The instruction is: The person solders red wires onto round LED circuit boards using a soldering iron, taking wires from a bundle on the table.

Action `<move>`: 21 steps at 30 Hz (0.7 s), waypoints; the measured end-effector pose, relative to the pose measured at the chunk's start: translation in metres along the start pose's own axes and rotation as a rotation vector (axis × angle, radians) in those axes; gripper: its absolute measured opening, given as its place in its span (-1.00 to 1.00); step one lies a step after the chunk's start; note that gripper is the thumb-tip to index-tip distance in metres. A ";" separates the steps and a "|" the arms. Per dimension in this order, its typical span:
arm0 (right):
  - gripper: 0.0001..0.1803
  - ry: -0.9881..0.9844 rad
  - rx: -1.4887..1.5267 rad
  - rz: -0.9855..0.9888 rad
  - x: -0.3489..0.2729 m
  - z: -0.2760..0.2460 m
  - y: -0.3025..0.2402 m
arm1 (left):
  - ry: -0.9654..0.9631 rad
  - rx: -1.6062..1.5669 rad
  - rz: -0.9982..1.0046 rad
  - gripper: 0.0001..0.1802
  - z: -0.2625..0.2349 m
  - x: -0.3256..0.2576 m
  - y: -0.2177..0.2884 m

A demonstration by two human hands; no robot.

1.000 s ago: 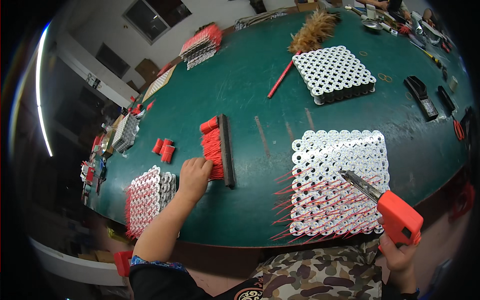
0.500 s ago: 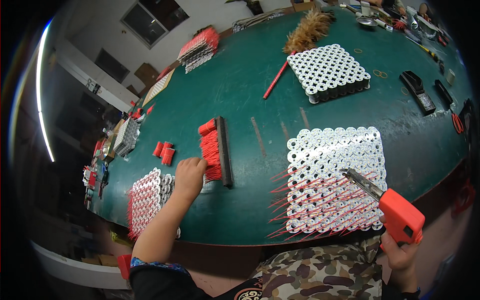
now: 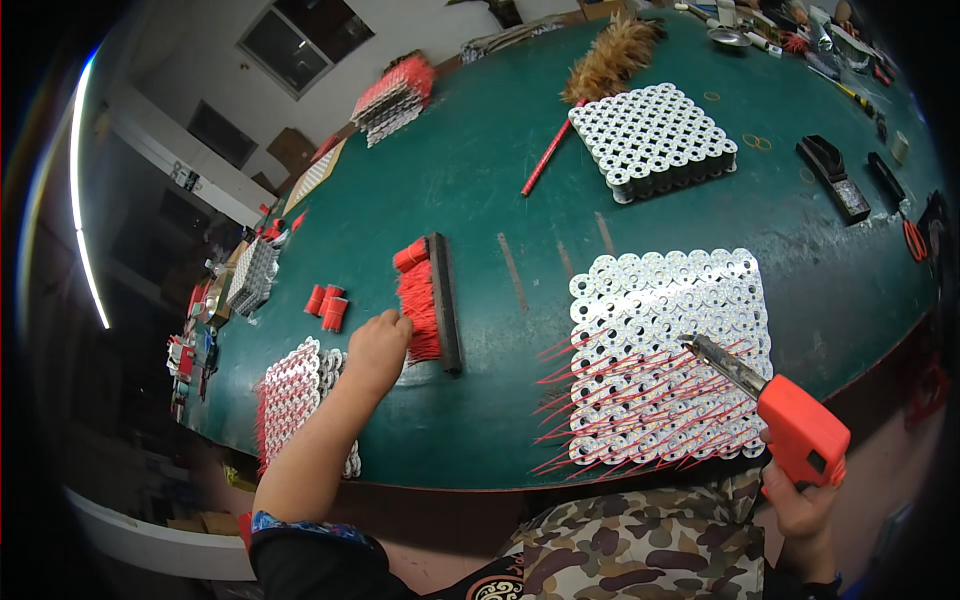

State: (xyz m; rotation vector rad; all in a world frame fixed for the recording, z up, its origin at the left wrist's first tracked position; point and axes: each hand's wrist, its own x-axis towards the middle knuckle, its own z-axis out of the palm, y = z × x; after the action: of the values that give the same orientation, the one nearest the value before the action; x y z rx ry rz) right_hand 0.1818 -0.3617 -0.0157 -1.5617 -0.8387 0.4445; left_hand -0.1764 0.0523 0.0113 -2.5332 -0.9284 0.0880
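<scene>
My right hand [image 3: 803,503] grips the handle of a red soldering gun [image 3: 805,428]. The gun's metal tip reaches over a panel of joined white round boards [image 3: 668,285], where rows of thin red wires [image 3: 640,400] stick out to the left. My left hand [image 3: 380,347] is at the near left edge of a pile of short red wires [image 3: 418,310], fingers drawn together; whether a wire is between them is hidden. A dark bar [image 3: 445,305] runs along the pile's right side, and a wire bundle [image 3: 410,254] lies at its far end.
Left of my forearm lies a stack of wired boards [image 3: 292,395], with red wire bundles [image 3: 327,306] beyond it. Farther off are a thick board stack [image 3: 655,140], a feather duster [image 3: 610,60], a black stapler-like tool [image 3: 833,180] and red-handled scissors [image 3: 914,240].
The whole view has shifted slightly. My left hand stays by the red wire pile, and the soldering gun keeps its place over the panel.
</scene>
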 end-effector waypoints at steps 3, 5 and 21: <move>-0.68 -0.011 -0.011 0.067 -0.001 -0.006 -0.003 | -0.019 0.032 0.011 -0.96 -0.011 0.002 -0.001; -0.68 -0.040 -0.013 0.125 -0.002 -0.010 -0.003 | -0.018 -0.012 -0.043 -0.97 -0.022 0.002 -0.001; -0.52 -0.124 -0.008 0.018 -0.001 -0.017 0.010 | -0.023 0.083 0.150 -0.91 -0.065 0.051 0.056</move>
State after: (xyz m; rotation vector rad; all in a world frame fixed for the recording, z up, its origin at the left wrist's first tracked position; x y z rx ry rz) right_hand 0.1955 -0.3743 -0.0225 -1.5624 -0.9230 0.5561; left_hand -0.0899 0.0213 0.0503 -2.5265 -0.7264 0.1969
